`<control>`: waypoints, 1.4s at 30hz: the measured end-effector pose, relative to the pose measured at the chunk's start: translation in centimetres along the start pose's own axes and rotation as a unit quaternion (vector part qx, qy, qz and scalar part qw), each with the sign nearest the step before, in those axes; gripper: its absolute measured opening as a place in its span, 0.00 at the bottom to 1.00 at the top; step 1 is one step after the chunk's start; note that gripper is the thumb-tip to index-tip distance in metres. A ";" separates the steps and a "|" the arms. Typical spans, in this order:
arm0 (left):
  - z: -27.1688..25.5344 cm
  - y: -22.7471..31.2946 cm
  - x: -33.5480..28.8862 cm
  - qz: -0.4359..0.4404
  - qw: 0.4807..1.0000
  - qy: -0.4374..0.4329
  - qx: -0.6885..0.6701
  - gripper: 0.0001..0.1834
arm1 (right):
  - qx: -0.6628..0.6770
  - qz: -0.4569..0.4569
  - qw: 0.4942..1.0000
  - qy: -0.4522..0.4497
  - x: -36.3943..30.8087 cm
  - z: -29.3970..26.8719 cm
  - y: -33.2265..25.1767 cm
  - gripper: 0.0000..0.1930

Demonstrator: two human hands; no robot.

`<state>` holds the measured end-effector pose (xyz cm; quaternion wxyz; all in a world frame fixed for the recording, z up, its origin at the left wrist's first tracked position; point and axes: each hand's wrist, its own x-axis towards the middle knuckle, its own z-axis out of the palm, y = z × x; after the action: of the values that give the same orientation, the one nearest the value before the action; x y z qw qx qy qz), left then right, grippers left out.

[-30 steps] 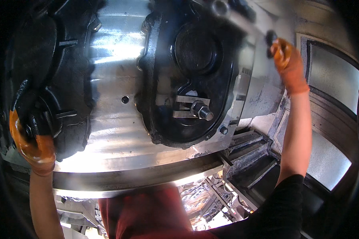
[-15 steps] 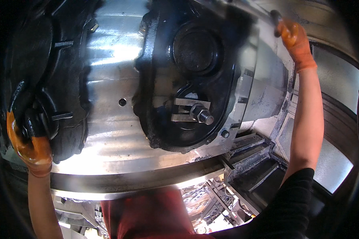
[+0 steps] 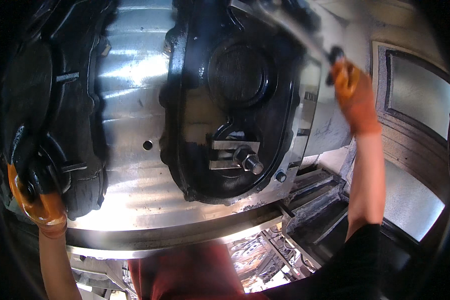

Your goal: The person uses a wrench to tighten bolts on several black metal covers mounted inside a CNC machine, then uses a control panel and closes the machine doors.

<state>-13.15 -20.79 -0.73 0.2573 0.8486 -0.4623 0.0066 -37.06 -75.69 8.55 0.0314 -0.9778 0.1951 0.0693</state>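
Note:
My left hand point(image 3: 37, 195), in an orange glove with blackened fingers, lies against a dark casting point(image 3: 72, 125) at the far left. Its fingers are apart, partly lost against the black surface. At the upper right my right hand point(image 3: 352, 95), gloved the same way, is closed round the lower end of a long grey bar point(image 3: 305, 36). The bar slants up and left, blurred; its far end cannot be made out. Between my hands, a black oval housing point(image 3: 190, 165) sits on a shiny metal face. A threaded stud with a nut point(image 3: 247, 157) stands out through a slotted plate point(image 3: 222, 164).
The shiny curved metal point(image 3: 130, 175) has a small round hole point(image 3: 147, 145). A bolt head point(image 3: 281, 176) sits near its lower right edge. Below runs a metal rail point(image 3: 175, 240). Dark ledges point(image 3: 317, 200) and framed panels point(image 3: 417, 82) stand on the right.
My right hand has come down and slightly left, and more of the bar shows. The housing sits a little lower and further left in view. My left hand stays on the dark casting.

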 end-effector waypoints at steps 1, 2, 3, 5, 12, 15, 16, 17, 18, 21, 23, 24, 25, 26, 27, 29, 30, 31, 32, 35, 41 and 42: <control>-0.2 0.0 0.2 0.012 1.000 -0.020 0.002 0.24 | -0.052 -0.104 0.992 0.042 -1.6 -0.2 -2.7 0.14; -0.2 0.0 0.3 0.025 0.999 -0.004 0.042 0.24 | -0.092 -0.223 0.965 0.104 -3.2 -0.3 -5.3 0.17; -0.5 -0.1 0.4 0.055 0.995 -0.007 0.084 0.24 | 0.044 -0.082 0.994 -0.058 -4.6 -0.8 -7.3 0.22; -0.5 -0.2 0.3 0.052 0.997 -0.013 0.061 0.25 | 0.272 0.117 0.934 -0.203 -6.0 -0.3 -10.5 0.26; 0.6 0.3 -0.2 -0.013 0.999 -0.003 -0.035 0.28 | 0.741 0.212 0.637 -0.008 -7.4 1.1 -12.0 0.25; 0.7 0.8 0.3 0.061 0.995 0.059 0.047 0.29 | 0.547 0.214 0.809 -0.021 -11.3 -1.2 -10.5 0.19; 0.8 1.0 0.5 0.088 0.991 0.080 0.069 0.30 | 0.478 0.176 0.860 -0.017 -12.3 -1.4 -9.8 0.18; 1.1 1.2 0.6 0.114 0.983 0.109 0.095 0.31 | 0.395 0.132 0.909 0.009 -13.4 -1.4 -9.2 0.17; 1.1 1.5 0.6 0.070 0.989 0.105 0.076 0.31 | 0.347 0.115 0.930 -0.051 -14.9 -1.8 -8.8 0.15; 1.2 2.1 0.4 -0.001 0.994 0.097 0.045 0.30 | 0.196 0.037 0.975 -0.095 -17.9 -1.1 -7.8 0.14; 1.3 2.2 0.5 0.005 0.994 0.104 0.033 0.30 | 0.142 -0.003 0.989 -0.039 -19.0 0.0 -7.7 0.15; 1.4 2.3 0.4 0.002 0.993 0.107 0.056 0.31 | 0.126 -0.011 0.991 -0.033 -18.9 0.4 -7.6 0.15; 1.4 2.2 0.6 0.013 0.991 0.114 0.065 0.31 | 0.111 -0.019 0.993 -0.027 -18.6 0.9 -7.2 0.15; 1.6 2.1 0.6 0.023 0.989 0.122 0.075 0.31 | 0.095 -0.027 0.995 -0.021 -17.9 1.4 -6.7 0.16; 1.7 2.0 0.8 0.026 0.988 0.122 0.089 0.31 | 0.082 -0.027 0.996 -0.004 -16.9 1.8 -6.0 0.16; 1.9 1.8 0.9 0.028 0.987 0.133 0.084 0.30 | -0.006 -0.121 0.991 0.063 -14.7 2.2 -3.9 0.17; 2.1 1.7 1.0 0.030 0.987 0.136 0.081 0.30 | -0.017 -0.130 0.991 0.036 -13.5 2.6 -2.8 0.17; 2.2 1.7 1.0 0.022 0.987 0.135 0.082 0.30 | -0.027 -0.135 0.990 0.031 -12.5 2.9 -1.7 0.17; 2.3 1.7 1.1 0.075 0.980 0.138 0.125 0.30 | -0.039 -0.140 0.989 0.027 -12.3 3.2 -1.2 0.17; 2.7 1.8 1.4 0.033 0.984 0.155 0.087 0.30 | 0.101 0.000 0.994 -0.029 -15.3 4.1 -4.1 0.14; 3.0 2.8 2.3 0.050 0.975 0.192 0.097 0.27 | 0.687 0.231 0.684 -0.080 -23.4 7.7 -29.3 0.12; 3.0 3.0 2.6 0.046 0.976 0.190 0.095 0.26 | 0.860 0.285 0.421 -0.027 -21.7 8.1 -32.9 0.10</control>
<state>-14.72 -25.46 -1.39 0.2584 0.8302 -0.4406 0.2233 -45.18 -36.51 4.91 0.8400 -0.3273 0.4201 -0.1036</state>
